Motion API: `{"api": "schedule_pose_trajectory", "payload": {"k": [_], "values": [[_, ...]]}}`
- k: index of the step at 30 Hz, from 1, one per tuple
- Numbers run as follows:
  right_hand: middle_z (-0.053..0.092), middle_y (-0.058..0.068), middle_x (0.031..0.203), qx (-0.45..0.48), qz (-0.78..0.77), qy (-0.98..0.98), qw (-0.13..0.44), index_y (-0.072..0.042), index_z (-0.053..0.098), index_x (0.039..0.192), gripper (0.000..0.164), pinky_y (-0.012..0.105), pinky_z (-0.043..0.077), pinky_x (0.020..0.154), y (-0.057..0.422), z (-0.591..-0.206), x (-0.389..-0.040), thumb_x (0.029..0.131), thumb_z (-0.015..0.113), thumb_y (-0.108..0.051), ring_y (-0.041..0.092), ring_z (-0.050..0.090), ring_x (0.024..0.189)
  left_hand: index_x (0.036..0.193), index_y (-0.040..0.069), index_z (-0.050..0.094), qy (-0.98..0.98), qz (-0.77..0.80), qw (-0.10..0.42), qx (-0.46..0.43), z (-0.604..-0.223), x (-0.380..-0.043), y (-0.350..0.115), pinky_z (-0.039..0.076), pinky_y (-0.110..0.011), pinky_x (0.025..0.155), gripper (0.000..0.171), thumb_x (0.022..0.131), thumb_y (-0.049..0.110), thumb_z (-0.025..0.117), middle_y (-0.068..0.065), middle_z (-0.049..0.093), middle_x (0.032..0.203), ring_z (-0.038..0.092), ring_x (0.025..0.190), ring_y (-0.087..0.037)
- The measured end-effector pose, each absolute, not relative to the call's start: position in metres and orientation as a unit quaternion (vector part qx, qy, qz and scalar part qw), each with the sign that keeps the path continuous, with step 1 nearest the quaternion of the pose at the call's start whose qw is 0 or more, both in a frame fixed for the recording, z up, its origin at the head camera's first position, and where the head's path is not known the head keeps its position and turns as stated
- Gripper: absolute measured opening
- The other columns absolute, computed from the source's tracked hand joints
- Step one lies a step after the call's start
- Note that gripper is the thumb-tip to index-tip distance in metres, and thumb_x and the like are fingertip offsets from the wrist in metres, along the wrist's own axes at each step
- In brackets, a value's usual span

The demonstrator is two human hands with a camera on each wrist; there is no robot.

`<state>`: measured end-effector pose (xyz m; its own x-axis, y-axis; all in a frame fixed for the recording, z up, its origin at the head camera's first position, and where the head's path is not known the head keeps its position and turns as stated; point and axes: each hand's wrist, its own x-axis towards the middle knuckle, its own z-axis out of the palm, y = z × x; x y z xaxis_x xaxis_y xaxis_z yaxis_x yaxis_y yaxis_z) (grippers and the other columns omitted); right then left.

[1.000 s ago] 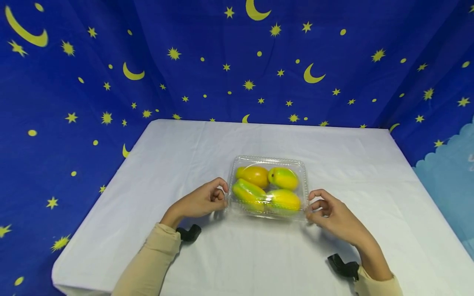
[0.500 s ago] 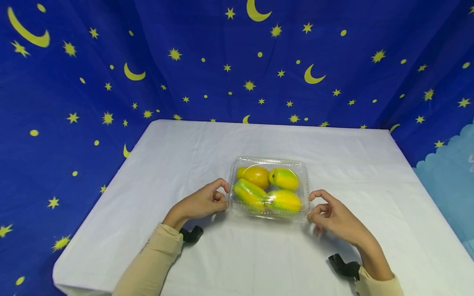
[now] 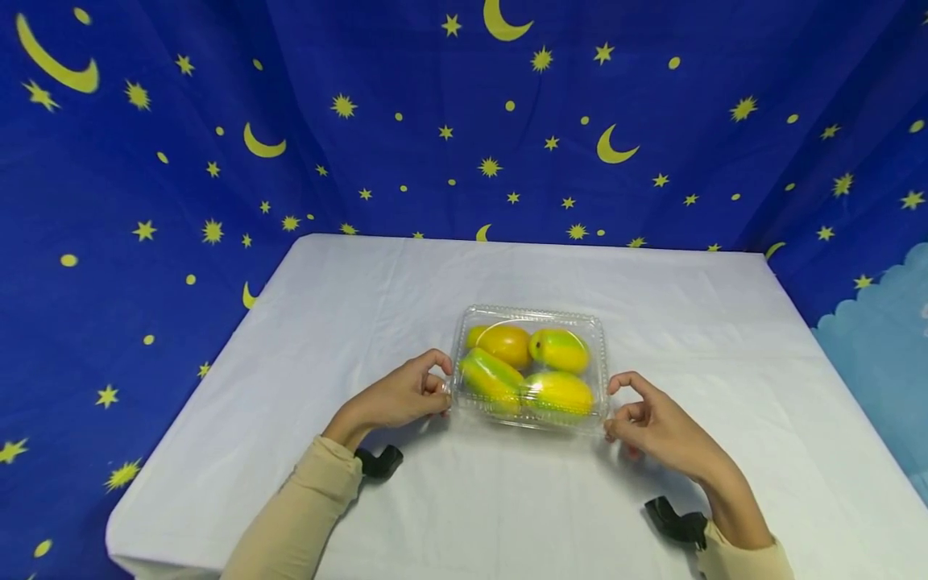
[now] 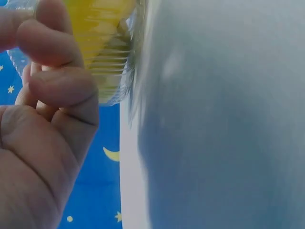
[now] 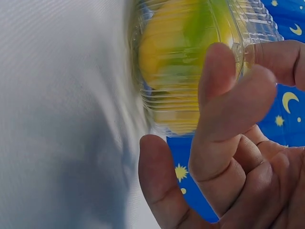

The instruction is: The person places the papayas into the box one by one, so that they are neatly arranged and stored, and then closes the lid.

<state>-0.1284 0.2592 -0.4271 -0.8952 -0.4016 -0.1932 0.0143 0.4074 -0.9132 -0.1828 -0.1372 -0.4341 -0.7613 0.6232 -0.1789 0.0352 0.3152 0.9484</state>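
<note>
A clear plastic clamshell box (image 3: 535, 312) with ribbed sides stands on the white cloth. Inside lie several yellow-green mangoes (image 3: 558, 392), seen through the lid. My left hand (image 3: 395, 395) pinches the left rim near the front corner between thumb and bent forefinger. On the opposite side, my right hand (image 3: 656, 423) holds the right rim the same way. In the left wrist view, curled fingers cover part of the box's ribbed wall (image 4: 112, 67). In the right wrist view, fingertips (image 5: 219, 62) lie against the rim, in front of a mango (image 5: 167, 47).
A white-clothed table (image 3: 406, 282) extends around the box, its left edge slanting toward me. Behind it hangs a blue curtain (image 3: 435, 80) with yellow moons and stars. A light blue cloud print (image 3: 877, 346) shows at the right. Black wrist mounts (image 3: 380, 463) project below both wrists.
Both hands and the box appear very slightly farther right, while the background shifts a little too. A lower fingertip of my right hand now shows beneath its thumb. The grip stays the same.
</note>
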Motion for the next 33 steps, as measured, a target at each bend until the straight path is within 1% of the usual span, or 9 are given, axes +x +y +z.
{"api": "schedule_pose_trajectory", "payload": {"k": [4, 7, 10, 15, 17, 21, 26, 33], "values": [[0.070, 0.023, 0.082, -0.118, -0.534, 0.813, 0.200, -0.008, 0.035, 0.126, 0.042, 0.035, 0.050, 0.050, 0.2612, -0.4262, -0.1289, 0.095, 0.063, -0.008, 0.018, 0.056, 0.052, 0.121, 0.009, 0.043, 0.768, 0.545, 0.268, 0.203, -0.4331, -0.1829, -0.1347, 0.043, -0.025, 0.055, 0.032, 0.096, 0.007, 0.063, -0.008, 0.056, 0.068, 0.061, 0.068, -0.026], [0.070, 0.024, 0.084, -0.117, -0.539, 0.809, 0.202, -0.007, 0.034, 0.126, 0.042, 0.035, 0.050, 0.051, 0.2628, -0.4264, -0.1289, 0.096, 0.063, -0.009, 0.019, 0.057, 0.053, 0.121, 0.011, 0.043, 0.770, 0.544, 0.269, 0.195, -0.4327, -0.1823, -0.1331, 0.044, -0.026, 0.055, 0.031, 0.097, 0.009, 0.063, -0.007, 0.057, 0.069, 0.060, 0.067, -0.026], [0.070, 0.027, 0.088, -0.126, -0.551, 0.799, 0.202, -0.007, 0.032, 0.126, 0.040, 0.037, 0.053, 0.054, 0.2640, -0.4279, -0.1289, 0.098, 0.060, -0.007, 0.025, 0.061, 0.057, 0.122, 0.011, 0.042, 0.769, 0.543, 0.276, 0.195, -0.4323, -0.1820, -0.1329, 0.042, -0.026, 0.054, 0.031, 0.098, 0.013, 0.062, -0.013, 0.059, 0.073, 0.059, 0.068, -0.026], [0.067, 0.029, 0.088, -0.145, -0.583, 0.774, 0.201, -0.006, 0.029, 0.126, 0.038, 0.042, 0.058, 0.062, 0.2643, -0.4304, -0.1310, 0.100, 0.056, -0.004, 0.033, 0.066, 0.066, 0.123, 0.011, 0.041, 0.763, 0.544, 0.282, 0.205, -0.4321, -0.1841, -0.1346, 0.042, -0.027, 0.056, 0.032, 0.099, 0.016, 0.062, -0.012, 0.059, 0.074, 0.059, 0.070, -0.027], [0.067, 0.027, 0.086, -0.147, -0.596, 0.764, 0.200, -0.005, 0.029, 0.127, 0.038, 0.043, 0.059, 0.063, 0.2635, -0.4306, -0.1326, 0.100, 0.056, -0.003, 0.032, 0.068, 0.068, 0.122, 0.011, 0.041, 0.763, 0.545, 0.281, 0.206, -0.4327, -0.1852, -0.1352, 0.042, -0.028, 0.056, 0.031, 0.099, 0.015, 0.062, -0.008, 0.058, 0.073, 0.058, 0.070, -0.027], [0.069, 0.018, 0.085, -0.147, -0.619, 0.746, 0.197, -0.005, 0.030, 0.127, 0.039, 0.042, 0.060, 0.067, 0.2611, -0.4301, -0.1351, 0.098, 0.058, -0.002, 0.029, 0.070, 0.072, 0.122, 0.011, 0.041, 0.765, 0.546, 0.279, 0.196, -0.4328, -0.1851, -0.1367, 0.041, -0.027, 0.054, 0.031, 0.099, 0.014, 0.062, -0.013, 0.060, 0.076, 0.056, 0.068, -0.026], [0.070, 0.009, 0.083, -0.134, -0.630, 0.741, 0.188, -0.006, 0.033, 0.125, 0.039, 0.040, 0.061, 0.069, 0.2598, -0.4308, -0.1351, 0.097, 0.059, -0.001, 0.025, 0.071, 0.072, 0.121, 0.012, 0.042, 0.763, 0.550, 0.279, 0.192, -0.4338, -0.1841, -0.1373, 0.039, -0.025, 0.053, 0.031, 0.098, 0.014, 0.062, -0.022, 0.063, 0.082, 0.053, 0.065, -0.025], [0.069, 0.006, 0.079, -0.126, -0.638, 0.739, 0.180, -0.004, 0.034, 0.125, 0.038, 0.041, 0.061, 0.070, 0.2602, -0.4347, -0.1322, 0.095, 0.058, 0.002, 0.024, 0.071, 0.070, 0.121, 0.011, 0.042, 0.760, 0.553, 0.282, 0.193, -0.4366, -0.1835, -0.1351, 0.039, -0.023, 0.051, 0.030, 0.098, 0.011, 0.062, -0.025, 0.063, 0.083, 0.053, 0.065, -0.024]]}}
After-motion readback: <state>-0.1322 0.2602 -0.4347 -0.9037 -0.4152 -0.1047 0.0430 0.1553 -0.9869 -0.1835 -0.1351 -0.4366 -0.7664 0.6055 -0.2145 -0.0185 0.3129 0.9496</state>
